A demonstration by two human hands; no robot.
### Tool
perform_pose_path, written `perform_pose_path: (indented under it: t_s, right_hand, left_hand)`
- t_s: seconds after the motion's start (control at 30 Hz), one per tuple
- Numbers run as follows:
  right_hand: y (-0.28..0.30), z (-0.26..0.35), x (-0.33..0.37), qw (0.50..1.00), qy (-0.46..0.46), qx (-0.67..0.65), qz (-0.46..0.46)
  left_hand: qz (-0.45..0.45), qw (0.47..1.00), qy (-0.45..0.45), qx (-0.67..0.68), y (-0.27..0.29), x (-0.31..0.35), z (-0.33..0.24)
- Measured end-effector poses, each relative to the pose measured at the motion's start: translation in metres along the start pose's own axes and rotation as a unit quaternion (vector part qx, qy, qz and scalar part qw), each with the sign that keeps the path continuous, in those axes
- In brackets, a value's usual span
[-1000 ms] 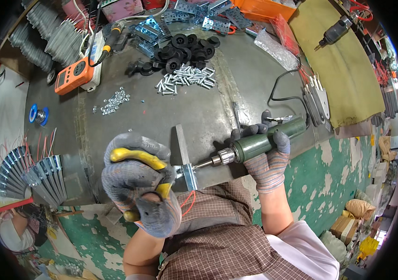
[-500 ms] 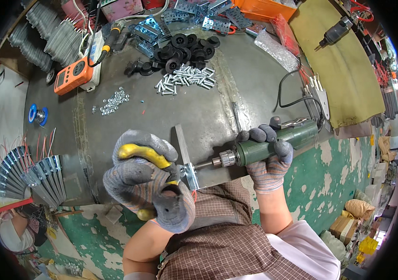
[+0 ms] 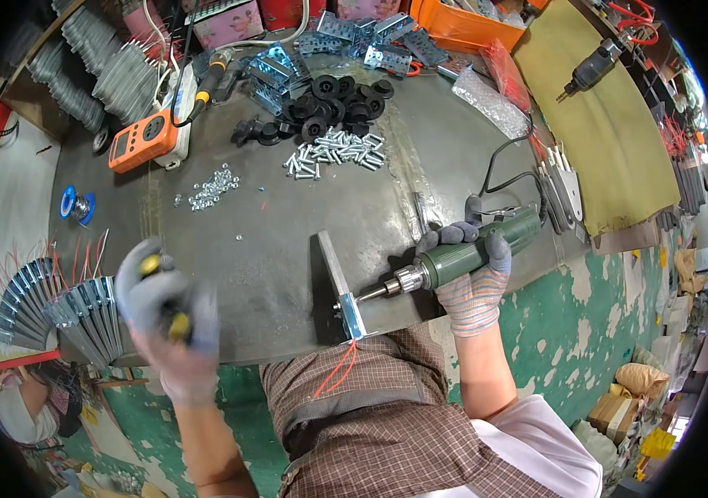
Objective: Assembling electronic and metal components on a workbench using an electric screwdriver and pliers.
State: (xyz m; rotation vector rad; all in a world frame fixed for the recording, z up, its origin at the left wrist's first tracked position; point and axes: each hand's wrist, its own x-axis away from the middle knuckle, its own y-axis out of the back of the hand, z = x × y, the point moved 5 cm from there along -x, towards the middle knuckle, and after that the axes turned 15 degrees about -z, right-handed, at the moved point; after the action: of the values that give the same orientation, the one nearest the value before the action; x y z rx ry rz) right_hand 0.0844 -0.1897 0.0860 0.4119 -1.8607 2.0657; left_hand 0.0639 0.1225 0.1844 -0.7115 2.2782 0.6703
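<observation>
My right hand (image 3: 470, 274), in a grey work glove, is wrapped around a green electric screwdriver (image 3: 474, 259). The driver's bit meets a grey metal strip (image 3: 333, 266) close to its shiny bracket end (image 3: 351, 318), from which thin red wires (image 3: 341, 367) hang over my lap. This strip lies at the near edge of the bench, and a screw end sticks out on its left side. Off to the left, apart from the strip, my gloved left hand (image 3: 167, 307) is smeared by motion. It is closed on yellow-handled pliers (image 3: 178, 326), whose jaws I cannot make out.
Loose nuts (image 3: 213, 189), silver screws (image 3: 337, 152) and black knobs (image 3: 321, 108) lie on the bench. A solder spool (image 3: 78, 205) and fanned-out wired strips (image 3: 84, 311) are at left. An orange meter (image 3: 142, 143) stands behind. The driver's cord (image 3: 495, 166) runs along the right.
My left hand has moved left with the pliers, away from the bracket end. The red wires now hang free in view. My right hand and the screwdriver have barely shifted.
</observation>
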Motion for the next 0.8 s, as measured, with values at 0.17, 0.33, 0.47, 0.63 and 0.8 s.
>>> perform_pose_path:
  t_s: [0.17, 0.33, 0.47, 0.63, 0.8]
  right_hand:
    - [-0.004, -0.001, 0.001, 0.999, 0.016, 0.026, -0.015]
    - [-0.01, 0.017, -0.006, 0.998, -0.006, 0.055, -0.035]
    - [-0.043, 0.056, -0.006, 0.974, 0.06, 0.198, -0.088]
    - [-0.082, 0.091, -0.013, 0.567, 0.348, 0.747, -0.001]
    - [-0.072, 0.065, -0.048, 0.108, 0.455, 0.883, 0.043]
  left_hand:
    - [0.184, 0.956, -0.042, -0.226, -0.025, 0.02, 0.068]
    - [0.357, 0.912, -0.188, -0.074, -0.092, 0.05, -0.019]
    - [0.355, 0.912, -0.198, 0.052, -0.097, 0.054, -0.016]
    - [0.208, 0.948, -0.233, -0.054, -0.064, 0.087, -0.019]
    - [0.256, 0.952, -0.054, -0.156, -0.061, 0.095, -0.016]
